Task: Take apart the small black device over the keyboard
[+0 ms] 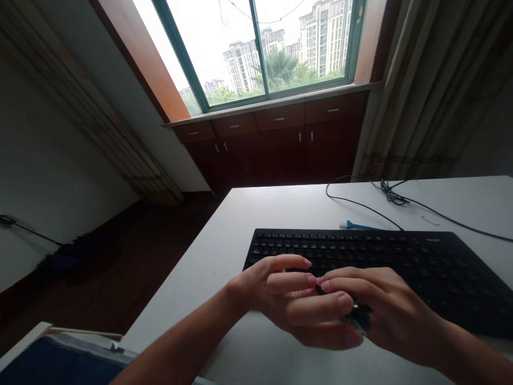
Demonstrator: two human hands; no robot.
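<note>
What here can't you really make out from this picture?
From the head view:
- The small dark object: mostly hidden by the fingers of the left hand and right hand.
- The black keyboard: right end cut off by the picture edge.
- The blue zippered bag: cut off by the bottom edge.
- The white-tipped blue tool: too small to identify.

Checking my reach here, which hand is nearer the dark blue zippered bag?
Your left hand is nearer, up and to the right of the bag. Your right hand is farther, past the left hand, over the front edge of the black keyboard.
</note>
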